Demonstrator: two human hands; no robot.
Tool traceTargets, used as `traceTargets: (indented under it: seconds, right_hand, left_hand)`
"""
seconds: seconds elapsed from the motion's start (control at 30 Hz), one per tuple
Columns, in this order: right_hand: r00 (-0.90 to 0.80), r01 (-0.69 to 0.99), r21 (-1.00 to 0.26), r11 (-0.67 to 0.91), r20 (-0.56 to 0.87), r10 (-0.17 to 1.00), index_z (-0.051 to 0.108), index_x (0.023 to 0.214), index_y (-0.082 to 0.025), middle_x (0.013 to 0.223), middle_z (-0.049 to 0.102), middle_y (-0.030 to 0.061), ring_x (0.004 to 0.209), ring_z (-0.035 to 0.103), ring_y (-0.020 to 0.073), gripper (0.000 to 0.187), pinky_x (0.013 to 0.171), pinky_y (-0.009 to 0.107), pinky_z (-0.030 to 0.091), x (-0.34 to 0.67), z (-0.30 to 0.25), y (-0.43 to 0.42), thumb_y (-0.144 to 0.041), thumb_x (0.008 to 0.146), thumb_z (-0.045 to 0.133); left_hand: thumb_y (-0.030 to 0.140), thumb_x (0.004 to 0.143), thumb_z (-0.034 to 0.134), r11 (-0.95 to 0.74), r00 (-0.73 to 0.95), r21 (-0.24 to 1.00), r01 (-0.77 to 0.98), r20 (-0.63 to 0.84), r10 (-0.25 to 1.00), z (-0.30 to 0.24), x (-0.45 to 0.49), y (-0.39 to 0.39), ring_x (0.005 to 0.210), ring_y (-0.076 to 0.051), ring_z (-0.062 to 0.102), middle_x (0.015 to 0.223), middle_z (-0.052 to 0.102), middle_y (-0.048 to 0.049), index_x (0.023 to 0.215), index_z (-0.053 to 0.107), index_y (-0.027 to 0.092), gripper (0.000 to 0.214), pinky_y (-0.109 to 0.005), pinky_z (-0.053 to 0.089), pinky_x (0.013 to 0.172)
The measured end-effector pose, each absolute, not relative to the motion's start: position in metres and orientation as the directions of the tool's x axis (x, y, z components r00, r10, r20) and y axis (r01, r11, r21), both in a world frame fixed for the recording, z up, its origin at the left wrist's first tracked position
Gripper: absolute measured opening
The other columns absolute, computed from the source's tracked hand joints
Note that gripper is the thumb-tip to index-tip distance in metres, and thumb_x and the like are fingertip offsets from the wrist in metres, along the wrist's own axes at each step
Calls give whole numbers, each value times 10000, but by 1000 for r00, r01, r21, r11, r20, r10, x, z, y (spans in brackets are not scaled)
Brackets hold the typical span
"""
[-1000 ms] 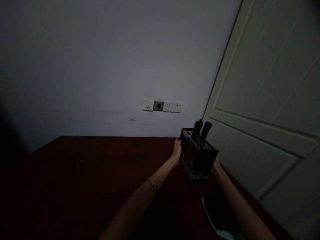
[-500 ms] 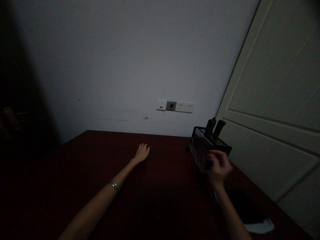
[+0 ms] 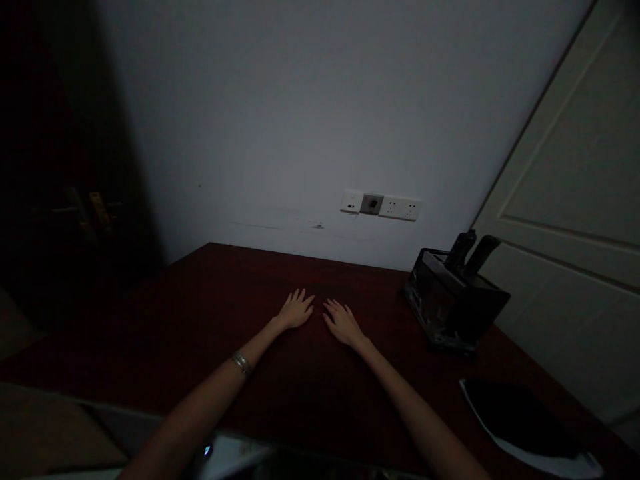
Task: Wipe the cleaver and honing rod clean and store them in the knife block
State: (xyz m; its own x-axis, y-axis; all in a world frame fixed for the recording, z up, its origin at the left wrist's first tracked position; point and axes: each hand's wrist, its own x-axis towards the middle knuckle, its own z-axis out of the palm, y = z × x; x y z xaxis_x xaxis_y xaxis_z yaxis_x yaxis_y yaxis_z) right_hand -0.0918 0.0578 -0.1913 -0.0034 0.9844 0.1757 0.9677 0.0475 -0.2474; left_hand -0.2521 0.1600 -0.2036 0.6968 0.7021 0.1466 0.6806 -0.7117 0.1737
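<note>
My left hand (image 3: 296,311) lies flat on the dark red desk (image 3: 240,280), fingers spread, with a silver bracelet (image 3: 242,363) further down the forearm. Beside it, a small gap apart, my right hand (image 3: 343,321) also rests palm down on the wood with its fingers apart. Neither holds anything. To the right of both stands a dark, box-shaped organizer (image 3: 453,300) with two black upright items (image 3: 470,253) sticking out of its top; their kind is hard to make out in the dim light.
A black flat item (image 3: 525,417) lies over white sheets (image 3: 530,457) at the desk's right front. Wall sockets (image 3: 400,208) sit above the desk's back edge. A pale panelled door (image 3: 570,220) rises on the right. At the left, a dark door has a handle (image 3: 100,210).
My right hand has moved left from beside the organizer to the desk's middle, its fingers now spread flat. My left hand stays on the desk. The view has shifted left and down.
</note>
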Motion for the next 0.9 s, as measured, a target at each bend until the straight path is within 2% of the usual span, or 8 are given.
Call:
traceTargets:
  seconds: [0.4, 0.47, 0.57, 0.67, 0.73, 0.8, 0.9]
  right_hand:
    - [-1, 958, -279, 67, 230, 973, 435, 1297, -163, 1391, 390, 97, 1308, 294, 222, 464, 1067, 457, 174, -93, -194, 57, -351, 885, 336]
    - [14, 938, -337, 79, 265, 964, 459, 1278, -153, 1360, 433, 106, 1281, 344, 220, 449, 1060, 452, 207, -93, -190, 54, -333, 883, 343]
    - [44, 861, -486, 147, 358, 933, 524, 1213, -121, 1263, 534, 131, 1179, 476, 205, 427, 1011, 385, 323, -96, -171, 34, -326, 875, 363]
    - [70, 734, -636, 238, 419, 905, 602, 1104, -160, 1108, 639, 108, 1021, 587, 200, 364, 910, 349, 425, -101, -135, -15, -354, 852, 426]
    - [69, 632, -738, 238, 358, 931, 631, 1038, -178, 934, 692, 82, 852, 640, 188, 325, 802, 323, 478, -101, -110, -62, -373, 839, 464]
    - [31, 566, -801, 193, 255, 966, 659, 956, -180, 783, 695, 65, 744, 642, 178, 306, 756, 312, 487, -90, -95, -116, -388, 838, 468]
    - [49, 618, -785, -24, 7, 999, 688, 874, -220, 741, 683, 82, 696, 636, 200, 293, 687, 318, 498, -49, -108, -199, -433, 793, 503]
  left_hand:
    - [399, 903, 269, -709, 696, 174, 684, 135, 705, -195, -254, 155, 1342, -297, 161, 1453, 230, -126, 1362, 331, 220, 497, -455, 163, 1055]
    - [383, 900, 280, -701, 694, 172, 693, 106, 712, -189, -254, 152, 1338, -301, 176, 1444, 242, -147, 1358, 337, 196, 498, -457, 180, 1050]
    - [325, 875, 349, -693, 692, 157, 704, 72, 719, -172, -250, 143, 1333, -298, 192, 1424, 270, -186, 1347, 336, 132, 510, -444, 209, 1043]
    - [285, 847, 399, -722, 708, 124, 681, 144, 692, -137, -242, 115, 1305, -302, 267, 1380, 341, -204, 1274, 413, 91, 469, -427, 253, 1028]
    - [286, 857, 384, -771, 737, 90, 631, 243, 631, -103, -236, 82, 1196, -292, 430, 1259, 481, -193, 1133, 521, 91, 365, -418, 318, 987]
    - [281, 878, 340, -832, 767, 96, 547, 341, 543, -66, -232, 39, 1064, -260, 529, 1115, 570, -156, 1031, 551, 111, 311, -407, 385, 915]
    - [320, 905, 276, -876, 790, 206, 436, 379, 482, -26, -229, -34, 937, -248, 568, 960, 601, -128, 997, 537, 134, 333, -418, 432, 795]
